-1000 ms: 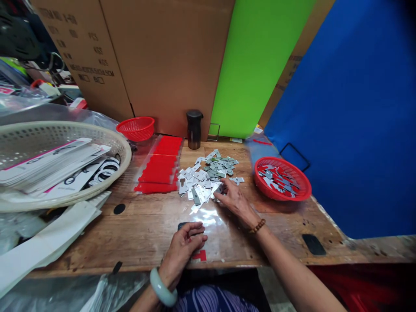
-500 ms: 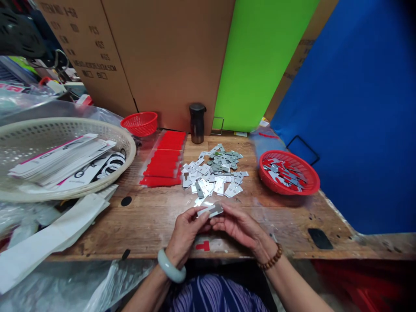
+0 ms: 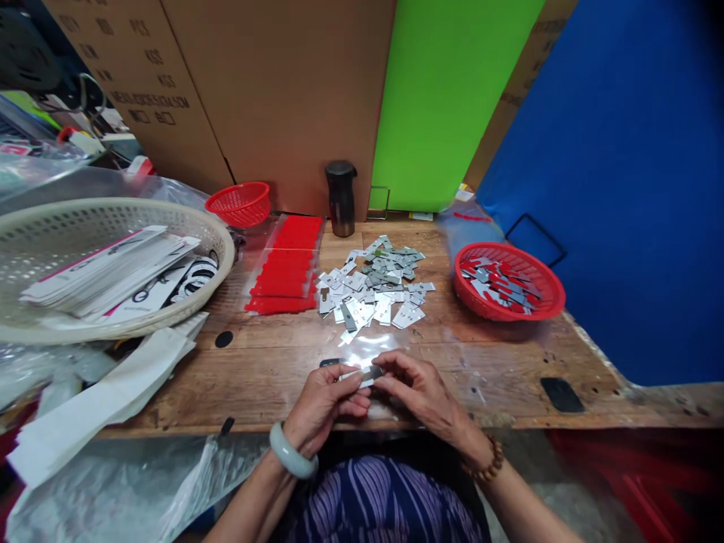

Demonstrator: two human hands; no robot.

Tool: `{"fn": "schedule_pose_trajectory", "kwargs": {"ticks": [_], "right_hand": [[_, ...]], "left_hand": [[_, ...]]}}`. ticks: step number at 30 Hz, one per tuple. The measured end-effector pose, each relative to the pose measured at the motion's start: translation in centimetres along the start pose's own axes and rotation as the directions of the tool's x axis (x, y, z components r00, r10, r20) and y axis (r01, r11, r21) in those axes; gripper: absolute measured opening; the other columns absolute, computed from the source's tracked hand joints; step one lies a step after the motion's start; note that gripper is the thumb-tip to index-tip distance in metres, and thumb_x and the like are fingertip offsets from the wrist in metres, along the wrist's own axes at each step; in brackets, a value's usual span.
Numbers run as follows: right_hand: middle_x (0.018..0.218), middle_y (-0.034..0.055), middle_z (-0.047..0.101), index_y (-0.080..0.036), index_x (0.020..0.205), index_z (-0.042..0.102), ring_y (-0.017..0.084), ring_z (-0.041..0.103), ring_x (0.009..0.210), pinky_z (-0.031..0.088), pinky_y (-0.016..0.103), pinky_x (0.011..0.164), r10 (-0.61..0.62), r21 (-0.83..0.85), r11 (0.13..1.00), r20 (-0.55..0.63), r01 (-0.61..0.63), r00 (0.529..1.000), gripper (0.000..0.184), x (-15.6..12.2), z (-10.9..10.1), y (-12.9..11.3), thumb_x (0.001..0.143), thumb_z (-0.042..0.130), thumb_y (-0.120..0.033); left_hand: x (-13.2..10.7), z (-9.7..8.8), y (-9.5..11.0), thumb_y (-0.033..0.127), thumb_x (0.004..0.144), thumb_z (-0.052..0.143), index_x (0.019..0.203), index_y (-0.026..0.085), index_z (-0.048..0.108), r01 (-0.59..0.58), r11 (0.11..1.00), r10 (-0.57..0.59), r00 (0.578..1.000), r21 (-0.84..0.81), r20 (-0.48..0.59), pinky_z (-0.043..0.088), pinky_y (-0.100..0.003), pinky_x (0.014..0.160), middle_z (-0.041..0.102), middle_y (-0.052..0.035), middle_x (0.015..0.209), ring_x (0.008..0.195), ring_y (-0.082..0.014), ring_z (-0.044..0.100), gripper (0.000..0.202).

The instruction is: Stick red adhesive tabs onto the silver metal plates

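My left hand point(image 3: 322, 400), with a pale bangle at the wrist, pinches a small flat metal plate point(image 3: 370, 372) between thumb and fingers. The plate is partly grey and partly white, and fingers cover its left end. My right hand point(image 3: 421, 388), a beaded bracelet at its wrist, grips the right end of the same plate. Just behind the hands, a pile of similar small flat plates point(image 3: 370, 290) is spread on the wooden table point(image 3: 271, 377). A dark rounded shape point(image 3: 333, 362) shows beside my left fingers.
Red strips point(image 3: 288, 264) lie left of the pile, near a small red basket point(image 3: 237, 205) and a dark bottle point(image 3: 341, 200). A red basket point(image 3: 557, 296) of red and grey pieces stands right. A large pale basket point(image 3: 226, 249) holds printed cards. Cardboard point(image 3: 283, 98) and blue panels point(image 3: 622, 188) border the table.
The view has tilted slightly. The plate has turned to lie flatter, and my right fingers now curl onto its end. The red T-shaped piece seen on the table before no longer shows.
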State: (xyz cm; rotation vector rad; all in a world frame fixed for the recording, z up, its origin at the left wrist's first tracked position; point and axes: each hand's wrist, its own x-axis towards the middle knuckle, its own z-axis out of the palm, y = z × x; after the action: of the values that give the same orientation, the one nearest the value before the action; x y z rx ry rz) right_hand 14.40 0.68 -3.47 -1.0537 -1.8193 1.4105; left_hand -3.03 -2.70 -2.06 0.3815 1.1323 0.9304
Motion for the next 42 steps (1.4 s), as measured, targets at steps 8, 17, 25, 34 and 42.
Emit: {"fn": "schedule_pose_trajectory", "kwargs": {"ticks": [8,17,25,34,42], "right_hand": [[0.096,0.0068,0.063,-0.023,0.104,0.058,0.019,0.058,0.09,0.045,0.031,0.08,-0.268,-0.289,0.926,-0.049,0.243,0.962,0.018,-0.7,1.1,0.6,0.09,0.047,-0.024],[0.092,0.0046,0.061,-0.021,0.107,0.055,0.017,0.057,0.08,0.045,0.03,0.073,-0.034,-0.21,0.977,-0.248,-0.02,0.968,0.021,0.7,1.3,1.2,0.088,0.05,-0.026],[0.088,0.005,0.057,-0.019,0.09,0.056,0.018,0.053,0.081,0.041,0.03,0.076,-0.127,-0.413,0.908,-0.099,0.075,0.987,0.011,2.0,3.0,1.0,0.087,0.045,-0.017],[0.076,0.0015,0.054,-0.019,0.075,0.051,0.016,0.05,0.071,0.036,0.027,0.065,-0.02,-0.53,0.847,-0.093,-0.032,0.995,0.01,3.8,3.7,0.5,0.079,0.05,-0.009],[0.087,0.0055,0.053,-0.019,0.087,0.057,0.017,0.051,0.077,0.04,0.028,0.069,-0.124,-0.464,0.885,-0.158,0.037,0.98,0.017,2.6,4.5,0.8,0.086,0.042,-0.011]], "left_hand": [[-0.3,-0.3,0.3,0.01,0.071,0.068,0.077,0.007,0.064,0.09,0.99,-0.085,0.995,-0.106,0.046,0.052,-0.016,0.049,0.068,-0.0071,0.062,0.048,-0.0096,0.062,0.008],[0.9,-2.2,1.0,0.009,0.078,0.059,0.078,0.008,0.06,-0.166,0.986,0.157,0.969,-0.034,-0.19,0.055,-0.017,0.056,0.07,-0.0084,0.068,0.056,-0.0108,0.067,0.001],[3.0,-2.9,0.7,0.016,0.07,0.07,0.088,0.01,0.059,-0.314,0.945,0.328,0.915,0.097,-0.235,0.055,-0.019,0.061,0.071,-0.0065,0.072,0.061,-0.0121,0.068,0.022],[4.8,-2.7,1.2,0.019,0.066,0.072,0.081,0.01,0.063,-0.324,0.933,0.349,0.921,0.154,-0.173,0.054,-0.021,0.062,0.07,-0.0047,0.067,0.061,-0.0128,0.067,0.019],[4.9,-2.8,1.1,0.02,0.068,0.07,0.081,0.011,0.061,-0.325,0.93,0.351,0.923,0.171,-0.157,0.055,-0.023,0.064,0.071,-0.006,0.07,0.064,-0.0143,0.068,0.018]]}}
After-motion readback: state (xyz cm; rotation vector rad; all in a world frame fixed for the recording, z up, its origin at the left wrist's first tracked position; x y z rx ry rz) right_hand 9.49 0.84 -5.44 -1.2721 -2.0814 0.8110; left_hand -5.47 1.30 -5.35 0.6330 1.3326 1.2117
